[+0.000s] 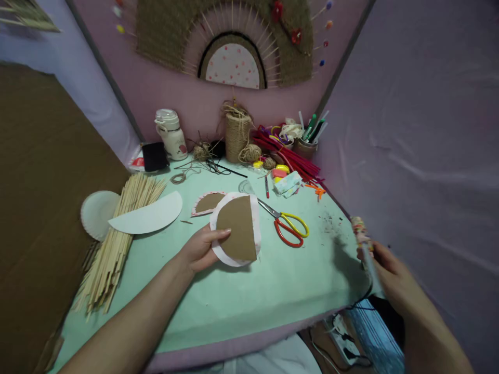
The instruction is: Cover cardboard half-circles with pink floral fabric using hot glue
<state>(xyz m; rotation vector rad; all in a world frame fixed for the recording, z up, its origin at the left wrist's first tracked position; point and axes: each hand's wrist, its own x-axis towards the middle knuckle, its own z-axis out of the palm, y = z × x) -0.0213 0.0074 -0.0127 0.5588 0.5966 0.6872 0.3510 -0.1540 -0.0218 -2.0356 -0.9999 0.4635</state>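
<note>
My left hand (203, 248) is closed on a half-round cardboard piece (237, 228), thumb on its brown face, fingers underneath. A white fabric border (255, 228) shows around the cardboard. Behind it on the table lies a smaller cardboard half-round (210, 201) with a pink-patterned edge, partly covered. Scissors (286, 223) with one red and one yellow handle lie to the right of the held piece. At the table's right edge my right hand (390, 265) is closed around what looks like a glue gun (362, 236) with a patterned cover; it is partly blurred.
Bamboo strips (117, 249) lie at the left, with a white paper shape (150, 214) on top and a white paper plate (97, 214) beside them. Along the back stand a bottle (171, 135), a twine spool (237, 137) and a pen cup (306, 148). A power strip (343, 340) sits below the table.
</note>
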